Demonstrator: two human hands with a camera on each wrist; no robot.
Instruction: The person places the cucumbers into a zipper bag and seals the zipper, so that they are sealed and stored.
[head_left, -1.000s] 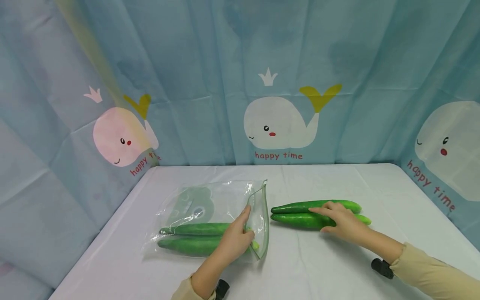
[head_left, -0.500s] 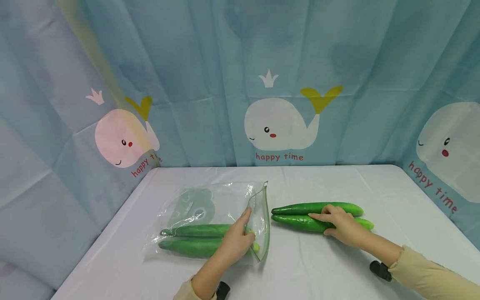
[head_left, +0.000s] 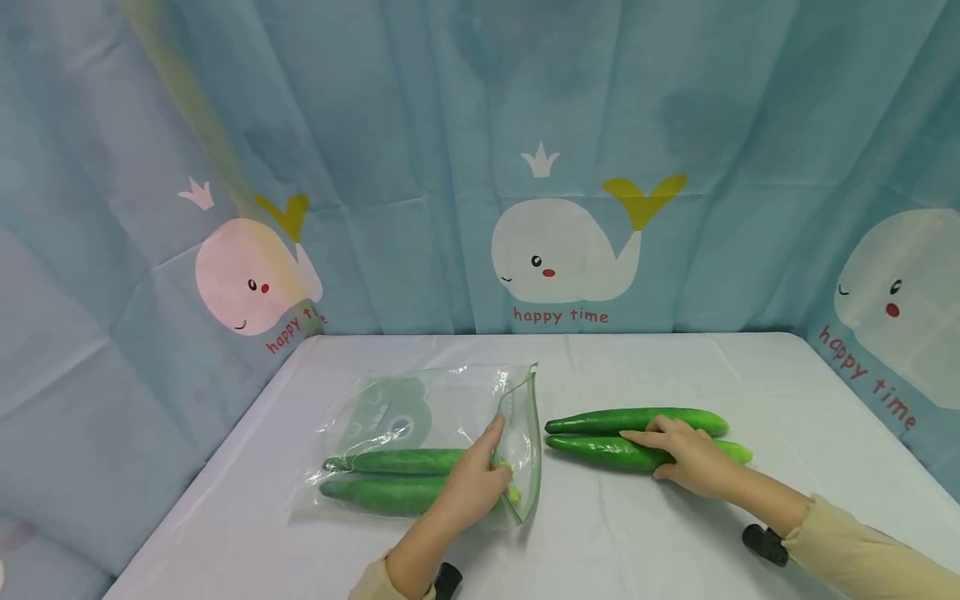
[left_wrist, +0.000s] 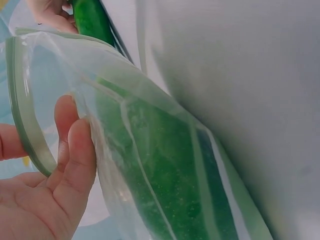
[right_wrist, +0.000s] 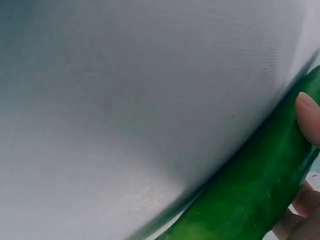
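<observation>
A clear zip bag [head_left: 457, 387] with a green rim lies on the left of the table, its mouth facing right. Two cucumbers [head_left: 378, 494] are inside it. My left hand [head_left: 471, 483] holds the bag at its mouth; in the left wrist view the green rim [left_wrist: 16, 95] passes between thumb and fingers. To the right, two more cucumbers lie side by side, a far one [head_left: 592, 422] and a near one [head_left: 600, 451]. My right hand [head_left: 693, 462] grips the near cucumber around its middle, with the thumb [right_wrist: 309, 117] on its side in the right wrist view.
A white cloth covers the table [head_left: 600, 542]. Behind it and along the sides hangs a blue curtain [head_left: 405, 250] printed with whales. A black wrist camera [head_left: 765, 544] sits below the right wrist.
My right hand has settled from over the two loose cucumbers onto the near one. That cucumber has shifted slightly toward me, away from the far one. My left hand stays at the bag.
</observation>
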